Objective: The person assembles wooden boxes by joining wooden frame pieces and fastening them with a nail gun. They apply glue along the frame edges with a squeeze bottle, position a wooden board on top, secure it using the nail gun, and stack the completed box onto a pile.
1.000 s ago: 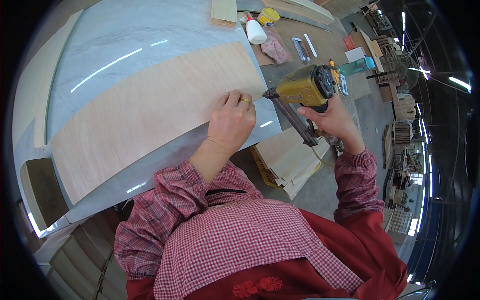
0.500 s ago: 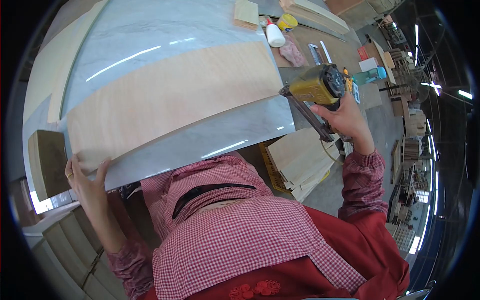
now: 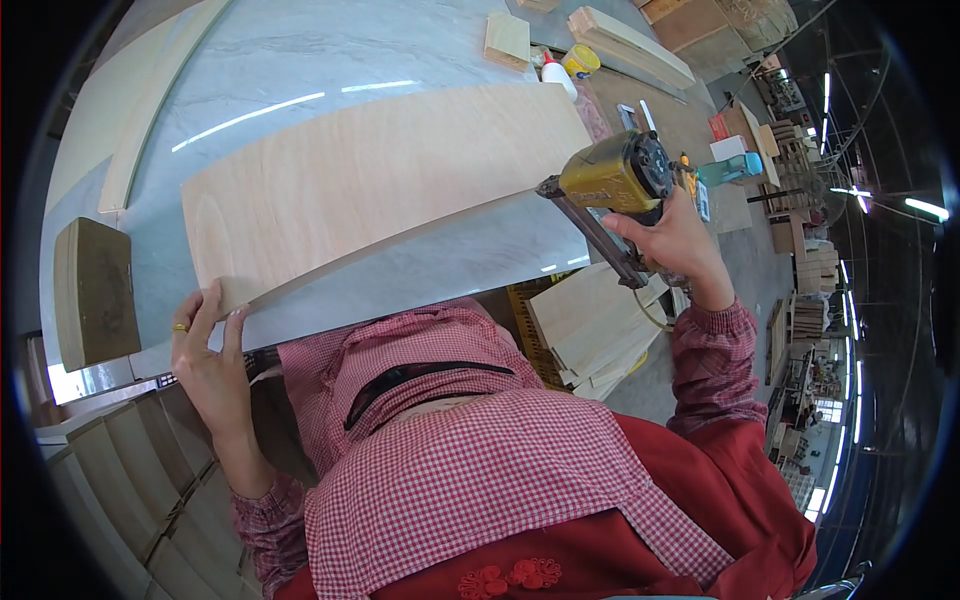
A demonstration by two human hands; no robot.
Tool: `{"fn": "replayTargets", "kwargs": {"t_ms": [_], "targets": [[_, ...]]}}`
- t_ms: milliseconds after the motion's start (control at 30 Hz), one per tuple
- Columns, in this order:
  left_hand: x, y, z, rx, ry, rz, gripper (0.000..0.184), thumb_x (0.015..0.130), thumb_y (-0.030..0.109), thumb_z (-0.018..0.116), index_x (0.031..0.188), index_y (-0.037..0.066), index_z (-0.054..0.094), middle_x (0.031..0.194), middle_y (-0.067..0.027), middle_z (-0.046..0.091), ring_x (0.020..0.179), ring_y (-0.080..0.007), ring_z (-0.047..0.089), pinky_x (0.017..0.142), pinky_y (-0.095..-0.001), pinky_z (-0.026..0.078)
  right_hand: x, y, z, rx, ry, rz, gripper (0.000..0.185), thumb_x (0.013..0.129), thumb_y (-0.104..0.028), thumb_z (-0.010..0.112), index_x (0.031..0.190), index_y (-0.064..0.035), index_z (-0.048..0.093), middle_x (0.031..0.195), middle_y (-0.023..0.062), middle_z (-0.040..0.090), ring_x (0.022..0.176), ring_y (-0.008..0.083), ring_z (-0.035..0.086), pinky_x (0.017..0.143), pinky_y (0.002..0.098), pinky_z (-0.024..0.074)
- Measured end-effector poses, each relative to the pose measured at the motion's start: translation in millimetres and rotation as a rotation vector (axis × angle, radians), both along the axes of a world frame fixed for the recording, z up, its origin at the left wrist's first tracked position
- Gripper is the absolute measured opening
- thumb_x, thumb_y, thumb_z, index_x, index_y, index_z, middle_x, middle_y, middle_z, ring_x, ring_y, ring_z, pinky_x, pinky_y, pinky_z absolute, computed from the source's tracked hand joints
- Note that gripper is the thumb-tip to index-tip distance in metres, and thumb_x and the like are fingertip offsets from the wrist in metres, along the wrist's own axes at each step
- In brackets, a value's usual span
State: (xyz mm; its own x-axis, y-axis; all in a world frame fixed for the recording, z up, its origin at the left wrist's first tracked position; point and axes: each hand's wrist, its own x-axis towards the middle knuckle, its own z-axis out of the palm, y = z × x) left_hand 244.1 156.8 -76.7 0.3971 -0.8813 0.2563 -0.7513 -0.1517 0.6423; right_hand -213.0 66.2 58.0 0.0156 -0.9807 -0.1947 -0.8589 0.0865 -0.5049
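Note:
A long, light plywood panel (image 3: 380,185) lies across the marble-patterned tabletop (image 3: 440,260). My left hand (image 3: 213,370) grips its near left corner, fingertips on the top face and edge. In my right hand (image 3: 680,245) is a yellow and black nail gun (image 3: 612,185), held by its handle. The gun's nose sits by the panel's near right edge; whether it touches the wood I cannot tell. A brown block (image 3: 97,292) stands on the table left of my left hand.
Pale boards (image 3: 125,165) lie along the left side. At the back are a wood block (image 3: 508,40), a white glue bottle (image 3: 557,76) and a yellow tub (image 3: 580,61). Below the table's right end, a yellow crate (image 3: 528,318) holds thin wooden sheets (image 3: 590,320).
The plywood panel has slid to the right along the table, with my left hand moving along at its corner. My right hand has brought the nail gun slightly left, over the panel's end.

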Motion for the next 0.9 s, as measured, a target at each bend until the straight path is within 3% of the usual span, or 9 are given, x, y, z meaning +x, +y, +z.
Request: {"fn": "replayTargets", "kwargs": {"t_ms": [33, 200, 400, 633, 833, 900], "targets": [[-1, 0, 0, 0.001, 0.004, 0.000, 0.037, 0.081, 0.005, 0.081, 0.117, 0.002, 0.075, 0.114, -0.0145, 0.068, 0.092, -0.0230, 0.065, 0.081, -0.0339, 0.054, 3, 0, 0, 0.001, 0.004, 0.000, 0.049, 0.082, -0.016, 0.085, 0.122, 0.0000, 0.063, 0.102, 0.0088, 0.072, 0.082, 0.0171, 0.066, 0.073, 0.0305, 0.0536], [-2, -1, -3, -0.017, -0.057, 0.012, 0.033, 0.081, 0.003, 0.080, 0.114, 0.001, 0.076, 0.111, -0.0139, 0.069, 0.088, -0.0219, 0.065, 0.075, -0.0327, 0.054, 16, 0, -6, -0.102, -0.124, 0.115, 0.047, 0.082, -0.020, 0.086, 0.118, 0.0001, 0.062, 0.091, 0.0087, 0.070, 0.052, 0.0111, 0.054, 0.045, 0.0241, 0.0428], [-2, 1, -9, -0.067, -0.099, -0.012, 0.032, 0.082, 0.003, 0.080, 0.114, 0.001, 0.076, 0.111, -0.0135, 0.069, 0.086, -0.0221, 0.066, 0.074, -0.0332, 0.055, 35, -3, -10, -0.097, -0.156, 0.148, 0.048, 0.082, -0.021, 0.087, 0.117, -0.0003, 0.062, 0.090, 0.0087, 0.070, 0.049, 0.0107, 0.052, 0.042, 0.0237, 0.0402], [-5, 5, -14, -0.051, -0.096, 0.009, 0.033, 0.085, 0.004, 0.077, 0.117, 0.002, 0.075, 0.115, -0.0162, 0.069, 0.091, -0.0236, 0.068, 0.076, -0.0338, 0.056, 46, -4, -11, -0.069, -0.167, 0.157, 0.047, 0.082, -0.021, 0.086, 0.118, -0.0007, 0.062, 0.086, 0.0075, 0.069, 0.050, 0.0100, 0.051, 0.043, 0.0232, 0.0386], [-5, 4, -15, -0.066, -0.106, -0.005, 0.034, 0.085, 0.004, 0.077, 0.119, 0.003, 0.074, 0.116, -0.0173, 0.068, 0.092, -0.0250, 0.068, 0.077, -0.0343, 0.057, 54, -3, -4, 0.035, -0.104, 0.082, 0.046, 0.083, -0.019, 0.085, 0.118, -0.0007, 0.063, 0.091, 0.0093, 0.071, 0.058, 0.0139, 0.059, 0.051, 0.0266, 0.0469], [-7, 4, -16, -0.082, -0.104, -0.010, 0.034, 0.085, 0.003, 0.077, 0.119, 0.002, 0.074, 0.116, -0.0172, 0.067, 0.093, -0.0253, 0.067, 0.078, -0.0341, 0.056, 55, -4, -5, 0.021, -0.020, 0.115, 0.045, 0.083, -0.018, 0.085, 0.118, 0.0002, 0.064, 0.096, 0.0107, 0.073, 0.070, 0.0182, 0.064, 0.062, 0.0296, 0.0506]]}}
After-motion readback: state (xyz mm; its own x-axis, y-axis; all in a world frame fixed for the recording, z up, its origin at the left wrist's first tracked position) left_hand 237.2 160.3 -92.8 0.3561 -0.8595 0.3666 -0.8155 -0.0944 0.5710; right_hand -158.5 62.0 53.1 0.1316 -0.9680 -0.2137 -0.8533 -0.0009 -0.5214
